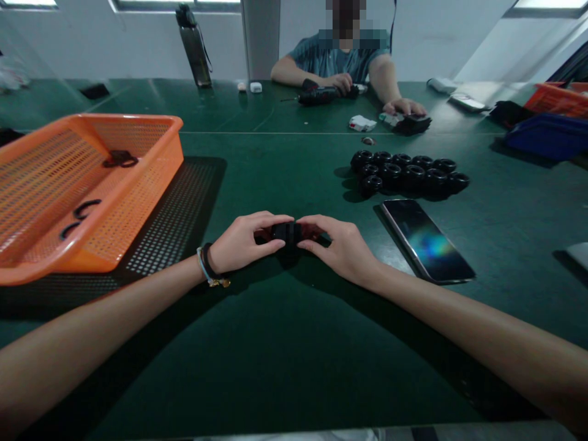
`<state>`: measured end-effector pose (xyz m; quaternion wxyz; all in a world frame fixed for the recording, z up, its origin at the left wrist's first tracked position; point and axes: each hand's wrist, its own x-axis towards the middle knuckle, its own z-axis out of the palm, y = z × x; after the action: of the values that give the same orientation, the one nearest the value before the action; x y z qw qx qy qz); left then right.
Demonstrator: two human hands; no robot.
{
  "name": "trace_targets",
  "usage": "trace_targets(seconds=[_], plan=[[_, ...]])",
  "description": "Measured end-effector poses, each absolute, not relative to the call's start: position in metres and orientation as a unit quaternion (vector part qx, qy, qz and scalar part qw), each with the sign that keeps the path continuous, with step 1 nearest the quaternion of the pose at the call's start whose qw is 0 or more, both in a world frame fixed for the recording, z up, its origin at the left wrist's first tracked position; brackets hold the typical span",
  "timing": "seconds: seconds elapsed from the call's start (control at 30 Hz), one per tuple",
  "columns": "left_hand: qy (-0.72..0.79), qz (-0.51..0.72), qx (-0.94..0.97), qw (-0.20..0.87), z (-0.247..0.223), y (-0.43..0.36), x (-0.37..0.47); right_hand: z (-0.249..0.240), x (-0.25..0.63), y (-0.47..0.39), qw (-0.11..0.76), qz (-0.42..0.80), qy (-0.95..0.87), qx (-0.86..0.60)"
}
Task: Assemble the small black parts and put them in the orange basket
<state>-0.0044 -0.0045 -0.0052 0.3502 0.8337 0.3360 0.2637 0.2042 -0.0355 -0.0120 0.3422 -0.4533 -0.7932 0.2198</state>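
Between my two hands, at the middle of the green table, is a small black part [287, 233] with a blocky, ridged look; its exact kind does not show. My left hand [248, 240] pinches its left side with thumb and fingers. From the right, my right hand [335, 245] grips the other side in the same way. My fingertips cover much of the part. Beyond my right hand, several shiny black ring-shaped pieces [413, 174] stand grouped in rows. A smartphone [427, 239] lies face up beside my right forearm.
An orange mesh basket [151, 202] with a few black pieces stands at left. Across the green table [285, 361], a person [340, 61] sits by a power drill [316, 96]. A bottle [195, 49] stands far back; a blue bin [549, 136] is at right.
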Motion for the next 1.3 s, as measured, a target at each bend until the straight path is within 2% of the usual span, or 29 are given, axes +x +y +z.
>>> trace_targets(seconds=[1.3], plan=[[0.331,0.269,0.843,0.329,-0.0059,-0.006,-0.0041,-0.0097,0.2038,-0.0356,0.313,0.196,-0.804,-0.467]])
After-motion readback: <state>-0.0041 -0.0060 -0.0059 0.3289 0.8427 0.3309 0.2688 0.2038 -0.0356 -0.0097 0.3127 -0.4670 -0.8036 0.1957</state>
